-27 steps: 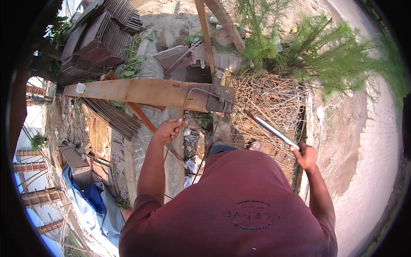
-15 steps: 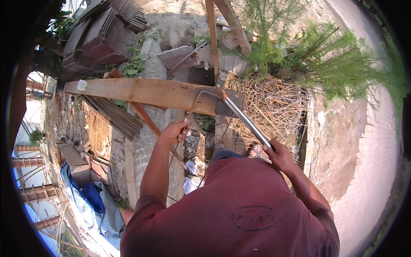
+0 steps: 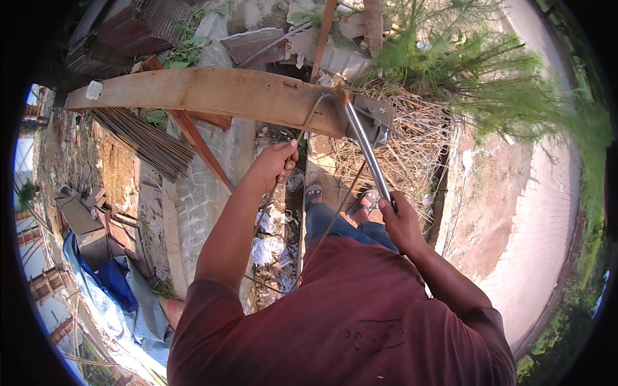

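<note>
My left hand (image 3: 278, 165) is closed around a thin metal rod (image 3: 313, 114), just in front of a long wooden plank (image 3: 212, 93). From the fist the rod rises over the plank and bends toward its right end; its lower part runs back toward my body. A dark metal plate with small pegs (image 3: 374, 117) sits at that end of the plank. With my right hand (image 3: 400, 220) I grip the lower end of a silver metal bar (image 3: 367, 147). Its rusty head lies at the plate, beside the bent rod. How head and rod meet is too small to tell.
Bent metal rods (image 3: 421, 132) lie heaped beyond the plank's right end, beside a green feathery bush (image 3: 476, 83). A bundle of straight rods (image 3: 145, 141) is under the plank at left. Stacked corrugated sheets (image 3: 141, 29) stand behind; a blue tarp (image 3: 119, 283) lies at lower left.
The view has shifted, so the plank appears higher and my sandalled feet show more. The silver bar stands steeper in the picture, its handle further left. Both hands keep their grips.
</note>
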Demonstrator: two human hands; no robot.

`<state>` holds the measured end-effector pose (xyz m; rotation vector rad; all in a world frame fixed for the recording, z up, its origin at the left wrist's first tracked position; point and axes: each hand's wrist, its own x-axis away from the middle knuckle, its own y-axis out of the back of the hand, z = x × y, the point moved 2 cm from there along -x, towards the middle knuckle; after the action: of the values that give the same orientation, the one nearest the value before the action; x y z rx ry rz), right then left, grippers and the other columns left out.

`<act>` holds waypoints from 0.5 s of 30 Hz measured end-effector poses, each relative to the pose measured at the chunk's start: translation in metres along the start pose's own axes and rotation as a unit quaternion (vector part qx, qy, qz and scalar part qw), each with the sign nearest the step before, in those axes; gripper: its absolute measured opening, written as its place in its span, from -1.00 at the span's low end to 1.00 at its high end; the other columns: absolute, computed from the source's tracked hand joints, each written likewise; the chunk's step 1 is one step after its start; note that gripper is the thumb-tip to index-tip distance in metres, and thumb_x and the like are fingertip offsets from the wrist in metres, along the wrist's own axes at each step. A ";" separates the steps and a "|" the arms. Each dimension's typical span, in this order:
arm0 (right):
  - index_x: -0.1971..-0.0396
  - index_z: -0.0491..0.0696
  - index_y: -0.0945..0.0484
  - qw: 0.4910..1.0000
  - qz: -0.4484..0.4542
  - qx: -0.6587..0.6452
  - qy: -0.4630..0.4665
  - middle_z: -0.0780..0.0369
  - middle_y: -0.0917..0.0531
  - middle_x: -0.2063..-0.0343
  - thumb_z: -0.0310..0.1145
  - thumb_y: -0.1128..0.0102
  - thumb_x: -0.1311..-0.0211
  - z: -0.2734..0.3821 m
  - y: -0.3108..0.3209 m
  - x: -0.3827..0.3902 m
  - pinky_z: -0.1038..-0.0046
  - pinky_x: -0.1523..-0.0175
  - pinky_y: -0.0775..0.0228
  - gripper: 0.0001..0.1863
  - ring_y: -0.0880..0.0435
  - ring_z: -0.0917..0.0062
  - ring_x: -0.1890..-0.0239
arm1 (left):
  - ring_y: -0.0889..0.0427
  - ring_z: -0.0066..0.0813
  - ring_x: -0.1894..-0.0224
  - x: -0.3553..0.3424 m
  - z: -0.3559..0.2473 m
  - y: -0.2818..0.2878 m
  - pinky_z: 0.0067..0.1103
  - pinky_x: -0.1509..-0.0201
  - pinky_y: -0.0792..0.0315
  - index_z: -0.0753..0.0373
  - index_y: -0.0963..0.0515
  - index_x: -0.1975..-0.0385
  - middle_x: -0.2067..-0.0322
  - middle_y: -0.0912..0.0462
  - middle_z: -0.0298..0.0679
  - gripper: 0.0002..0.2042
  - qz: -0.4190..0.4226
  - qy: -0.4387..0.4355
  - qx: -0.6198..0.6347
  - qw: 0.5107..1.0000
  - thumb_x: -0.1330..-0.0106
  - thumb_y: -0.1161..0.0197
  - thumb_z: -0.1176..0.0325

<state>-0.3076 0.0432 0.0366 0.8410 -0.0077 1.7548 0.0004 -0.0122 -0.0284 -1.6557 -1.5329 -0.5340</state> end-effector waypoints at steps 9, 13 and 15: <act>0.15 -0.17 -0.33 0.991 0.043 -0.089 -0.085 0.31 -0.44 0.68 -0.29 -0.02 -0.35 0.037 -0.046 0.017 0.55 0.60 -0.26 -0.74 -0.41 0.67 0.72 | -0.11 -0.67 0.76 -0.008 0.003 0.006 -0.62 0.70 -0.04 0.15 -0.31 0.50 0.70 -0.23 -0.46 -0.65 0.027 0.008 0.013 1.000 -0.41 0.01 0.01; 0.10 -0.15 -0.29 0.989 0.032 -0.110 -0.097 0.31 -0.43 0.69 -0.26 -0.01 -0.37 0.041 -0.073 0.031 0.55 0.60 -0.25 -0.71 -0.42 0.67 0.72 | -0.12 -0.67 0.74 -0.009 0.003 0.005 -0.64 0.68 -0.06 0.14 -0.31 0.50 0.70 -0.22 -0.47 -0.65 0.036 0.007 0.010 0.999 -0.41 0.02 0.01; 0.09 -0.14 -0.26 0.984 0.024 -0.145 -0.101 0.32 -0.43 0.69 -0.24 -0.02 -0.37 0.050 -0.085 0.035 0.56 0.62 -0.25 -0.69 -0.42 0.67 0.73 | -0.13 -0.68 0.72 -0.005 0.000 0.004 -0.64 0.67 -0.07 0.14 -0.31 0.50 0.70 -0.22 -0.47 -0.65 0.032 0.006 0.005 0.999 -0.41 0.01 0.00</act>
<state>-0.2132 0.0831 0.0592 0.8046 -0.4120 1.6562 0.0031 -0.0155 -0.0335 -1.6856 -1.4655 -0.5014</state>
